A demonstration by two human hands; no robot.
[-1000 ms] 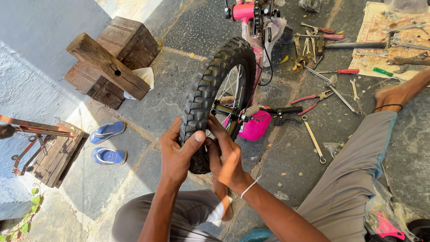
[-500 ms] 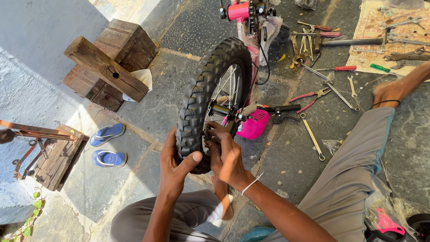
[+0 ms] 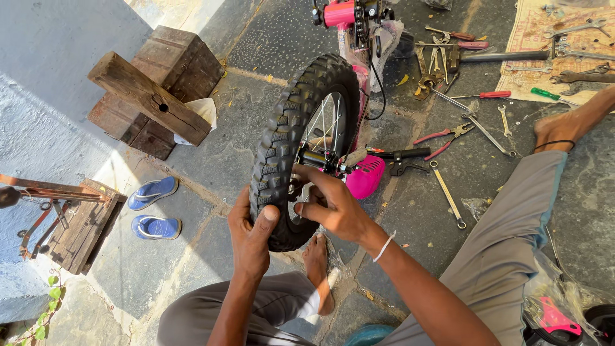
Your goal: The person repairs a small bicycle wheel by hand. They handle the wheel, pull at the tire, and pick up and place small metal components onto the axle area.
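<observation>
Black knobby wheel (image 3: 288, 147) stands upright, lengthwise away, both hands (image 3: 251, 234) gripping.

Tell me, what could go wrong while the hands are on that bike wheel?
The right hand reaches in by the spokes and axle, so if the wheel turned, fingers might get pinched. The left hand grips only the knobby tyre, so the upside-down pink bike could wobble. Wrenches and pliers lie loose near the bare foot, which might step on them.
</observation>
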